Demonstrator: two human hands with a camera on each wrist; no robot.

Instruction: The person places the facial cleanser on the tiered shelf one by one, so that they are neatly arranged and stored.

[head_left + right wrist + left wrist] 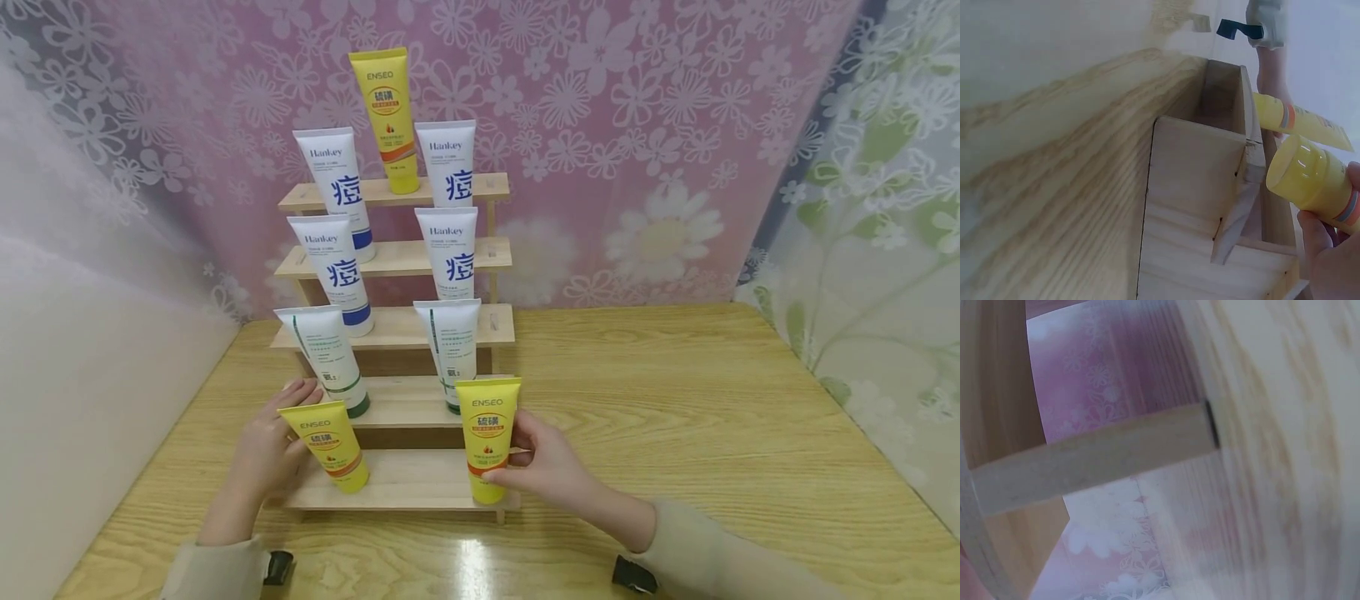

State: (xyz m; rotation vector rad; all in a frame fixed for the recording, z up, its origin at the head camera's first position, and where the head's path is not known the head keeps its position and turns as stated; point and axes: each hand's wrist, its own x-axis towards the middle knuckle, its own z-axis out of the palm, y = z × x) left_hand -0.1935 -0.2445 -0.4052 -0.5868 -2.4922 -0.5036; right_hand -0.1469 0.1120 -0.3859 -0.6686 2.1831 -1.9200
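Note:
My right hand [551, 462] pinches a yellow ENSEO squeeze tube [489, 433] between thumb and fingers, cap down, at the right end of the bottom shelf. In the right wrist view, the yellow cap [1291, 172] sits close to the wooden frame; whether it touches the shelf I cannot tell. A second yellow tube [327, 446] stands leaning on the left of that shelf. Beside and behind it, my left hand [266, 446] rests at the left end of the stepped wooden stand [412, 475], its fingers extended near a white-and-green tube [326, 354]; the thumb is partly hidden.
Higher steps carry another white-and-green tube [450, 346], several white-and-blue Hankey tubes [337, 267] and a yellow tube [386, 117] at the top. The stand is on a wood-grain table [637, 392], with a pink floral curtain [570, 150] behind.

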